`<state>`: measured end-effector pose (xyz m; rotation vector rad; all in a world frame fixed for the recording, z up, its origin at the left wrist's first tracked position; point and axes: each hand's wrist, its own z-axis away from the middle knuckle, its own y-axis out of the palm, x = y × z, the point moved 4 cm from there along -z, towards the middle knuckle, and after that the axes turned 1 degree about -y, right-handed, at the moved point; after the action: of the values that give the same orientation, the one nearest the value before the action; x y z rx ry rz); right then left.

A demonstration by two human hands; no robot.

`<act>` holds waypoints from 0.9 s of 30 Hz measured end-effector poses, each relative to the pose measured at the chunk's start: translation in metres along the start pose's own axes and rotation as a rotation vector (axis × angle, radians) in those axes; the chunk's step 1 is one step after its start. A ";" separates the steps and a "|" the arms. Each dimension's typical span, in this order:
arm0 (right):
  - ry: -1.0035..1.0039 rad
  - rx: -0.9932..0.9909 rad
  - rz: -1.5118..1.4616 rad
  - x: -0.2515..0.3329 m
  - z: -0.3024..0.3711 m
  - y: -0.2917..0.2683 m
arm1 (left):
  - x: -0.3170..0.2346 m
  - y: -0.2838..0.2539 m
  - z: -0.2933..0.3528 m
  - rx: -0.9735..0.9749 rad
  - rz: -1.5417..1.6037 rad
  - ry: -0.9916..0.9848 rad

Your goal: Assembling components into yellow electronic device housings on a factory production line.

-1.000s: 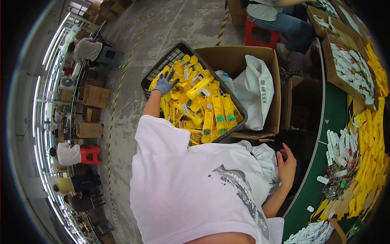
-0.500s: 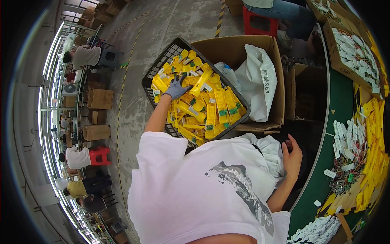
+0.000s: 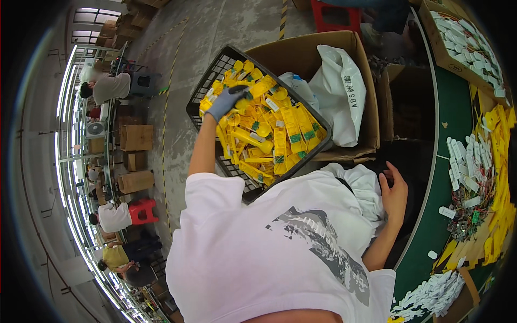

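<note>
My left hand, in a grey glove, reaches into a black plastic crate. Its fingers are closed on a yellow plastic housing at the top of the heap; the fingertips are partly hidden. Around it lie many more yellow plastic housings, some with green circuit boards and white pieces in them. Bare and away from the crate, my right hand hangs between my body and the green bench, fingers apart, with nothing in it.
Behind the crate stands an open cardboard box with a white plastic sack. Along the right runs a green workbench with white parts, wires and yellow pieces. A person sits on a red stool at the far side.
My left hand has moved slightly up, and its fingers have closed on a yellow housing, which has shifted with it. My right hand still hangs with nothing in it.
</note>
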<state>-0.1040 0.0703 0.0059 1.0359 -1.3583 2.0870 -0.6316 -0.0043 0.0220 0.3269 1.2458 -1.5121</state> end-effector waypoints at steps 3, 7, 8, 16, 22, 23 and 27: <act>0.006 -0.010 0.016 0.001 0.001 -0.001 | -0.023 -0.031 0.006 -0.101 0.229 -0.099; 0.017 -0.024 0.015 0.001 0.001 0.000 | -0.022 -0.060 0.007 -0.098 0.291 -0.084; 0.025 -0.025 0.015 0.000 0.001 0.000 | -0.016 -0.064 0.003 -0.090 0.304 -0.105; 0.019 -0.044 -0.008 -0.003 0.003 -0.001 | 0.059 -0.133 0.020 -0.877 -0.842 -0.109; -0.085 -0.162 -0.031 -0.011 0.012 -0.006 | -0.023 -0.057 -0.030 -0.664 -0.704 0.027; -0.105 -0.135 -0.029 -0.012 0.014 -0.003 | -0.029 -0.046 -0.039 -0.685 -0.901 0.079; -0.245 -0.195 -0.024 0.007 0.035 -0.007 | -0.205 0.082 -0.034 -0.325 -0.958 0.874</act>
<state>-0.0913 0.0409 0.0238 1.2465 -1.6211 1.8120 -0.5017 0.1489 0.1187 0.1648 2.5613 -1.9698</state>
